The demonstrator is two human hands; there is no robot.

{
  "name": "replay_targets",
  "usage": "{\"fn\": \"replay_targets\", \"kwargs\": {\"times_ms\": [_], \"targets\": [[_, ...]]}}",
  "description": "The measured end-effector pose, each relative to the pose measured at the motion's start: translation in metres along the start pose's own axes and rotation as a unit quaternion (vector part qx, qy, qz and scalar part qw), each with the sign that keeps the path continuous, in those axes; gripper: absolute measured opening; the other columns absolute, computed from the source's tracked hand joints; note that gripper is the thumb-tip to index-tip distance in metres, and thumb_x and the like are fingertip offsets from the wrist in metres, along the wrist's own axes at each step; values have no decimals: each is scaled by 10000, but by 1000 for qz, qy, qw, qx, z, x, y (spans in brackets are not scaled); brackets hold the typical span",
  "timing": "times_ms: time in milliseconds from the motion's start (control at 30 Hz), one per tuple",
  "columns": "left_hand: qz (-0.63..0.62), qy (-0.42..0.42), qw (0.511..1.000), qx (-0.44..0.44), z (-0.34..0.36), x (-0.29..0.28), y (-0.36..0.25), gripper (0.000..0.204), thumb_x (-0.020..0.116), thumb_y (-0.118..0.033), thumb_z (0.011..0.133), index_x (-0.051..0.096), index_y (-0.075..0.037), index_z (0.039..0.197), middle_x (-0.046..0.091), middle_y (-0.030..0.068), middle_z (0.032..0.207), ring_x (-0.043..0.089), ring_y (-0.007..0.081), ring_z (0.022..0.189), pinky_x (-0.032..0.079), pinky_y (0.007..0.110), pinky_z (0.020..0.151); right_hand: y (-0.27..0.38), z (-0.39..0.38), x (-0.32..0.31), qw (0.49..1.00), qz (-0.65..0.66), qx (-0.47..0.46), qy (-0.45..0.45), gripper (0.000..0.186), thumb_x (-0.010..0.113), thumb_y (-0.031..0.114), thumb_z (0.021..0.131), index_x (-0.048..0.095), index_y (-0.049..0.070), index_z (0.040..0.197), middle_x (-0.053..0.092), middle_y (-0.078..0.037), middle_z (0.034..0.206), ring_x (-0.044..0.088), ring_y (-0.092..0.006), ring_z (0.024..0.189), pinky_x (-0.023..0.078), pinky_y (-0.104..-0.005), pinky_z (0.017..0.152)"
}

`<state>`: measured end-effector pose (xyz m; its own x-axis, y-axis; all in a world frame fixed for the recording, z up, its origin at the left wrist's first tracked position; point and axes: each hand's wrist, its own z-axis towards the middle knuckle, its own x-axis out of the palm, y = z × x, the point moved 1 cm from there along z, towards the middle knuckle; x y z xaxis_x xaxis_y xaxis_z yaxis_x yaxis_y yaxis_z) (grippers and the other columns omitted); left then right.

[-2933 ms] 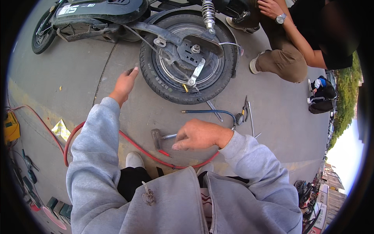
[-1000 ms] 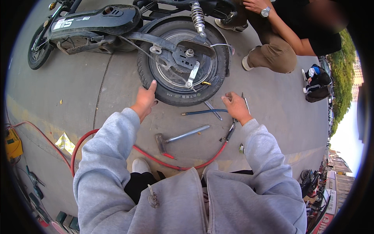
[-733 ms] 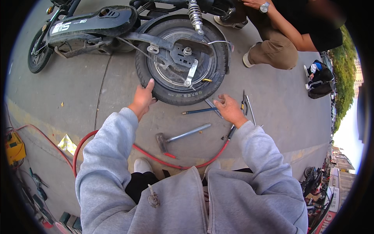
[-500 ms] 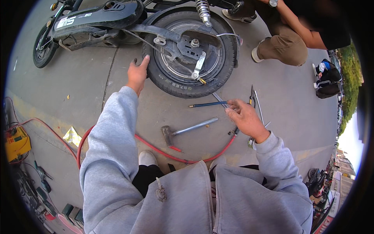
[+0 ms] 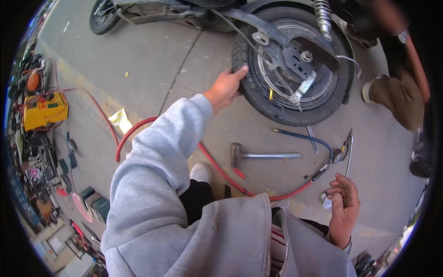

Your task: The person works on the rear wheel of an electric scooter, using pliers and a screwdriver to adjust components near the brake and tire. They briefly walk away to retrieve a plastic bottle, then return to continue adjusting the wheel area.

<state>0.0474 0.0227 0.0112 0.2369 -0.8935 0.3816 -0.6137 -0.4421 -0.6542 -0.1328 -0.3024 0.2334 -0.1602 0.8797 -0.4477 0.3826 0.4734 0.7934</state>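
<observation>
My left hand (image 5: 227, 87) grips the left side of the black rear tire (image 5: 286, 116) of the scooter (image 5: 262, 23), fingers wrapped behind it. A yellow valve piece (image 5: 270, 93) shows on the wheel near the silver brake arm (image 5: 304, 85). My right hand (image 5: 344, 207) hangs low at the lower right, fingers curled but apart with nothing visibly held, just over a small round container (image 5: 324, 200). Between the hands lie a hammer-like tool with a metal handle (image 5: 270, 155), a blue hose (image 5: 301, 135) with a gauge, a flat lever (image 5: 314, 142) and pliers (image 5: 346, 143).
A red hose (image 5: 217, 168) curves around my feet. A crouching person (image 5: 392, 99) is at the upper right, beside the wheel. A yellow machine (image 5: 46, 113), green boxes (image 5: 92, 203) and assorted tools line the left side. A yellow-white wrapper (image 5: 121, 120) lies on the pavement.
My view has swung left, so the scene sits farther right. My left hand remains on the tire. My right hand has come back from beside the blue hose toward my body at the lower right.
</observation>
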Motion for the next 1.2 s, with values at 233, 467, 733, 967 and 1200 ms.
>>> {"fn": "replay_targets", "kwargs": {"times_ms": [233,467,733,967,1200], "targets": [[-110,-198,972,54,-60,-26,-9,685,548,-79,878,237,28,1479,536,133,1262,588,238,1054,491,385,934,5,21,16,991,-106,66,-36,426,525,0,946,492,-28,1370,623,-177,1215,624,-257,1064,499,-352,931],[-223,-257,937,74,-196,-49,-15,438,522,-123,951,410,-7,1357,541,104,1273,599,234,1062,504,369,918,-23,-28,90,967,-201,17,155,469,559,68,896,482,-47,1345,540,-185,1185,570,-235,859,487,-318,767],[-141,-427,893,-11,-592,-118,-9,315,535,-139,981,533,-3,1265,624,104,1181,619,204,1097,499,326,927,-59,-164,71,933,-246,-84,249,393,589,78,863,553,-64,1227,555,-238,1133,602,-354,859,507,-424,779],[-310,-616,720,-71,-874,-106,-14,292,566,-161,971,562,0,1215,626,61,1044,617,149,916,521,298,783,53,-114,73,836,-468,-152,245,366,663,97,788,579,-60,1108,566,-203,968,559,-308,787,495,-431,713],[-419,-664,613,91,-1033,-89,-38,338,556,-220,992,557,12,1237,579,73,1124,579,162,987,514,308,827,322,-158,325,745,-496,-335,296,327,686,144,782,623,-43,1043,591,-222,994,573,-342,859,495,-443,779]]}}
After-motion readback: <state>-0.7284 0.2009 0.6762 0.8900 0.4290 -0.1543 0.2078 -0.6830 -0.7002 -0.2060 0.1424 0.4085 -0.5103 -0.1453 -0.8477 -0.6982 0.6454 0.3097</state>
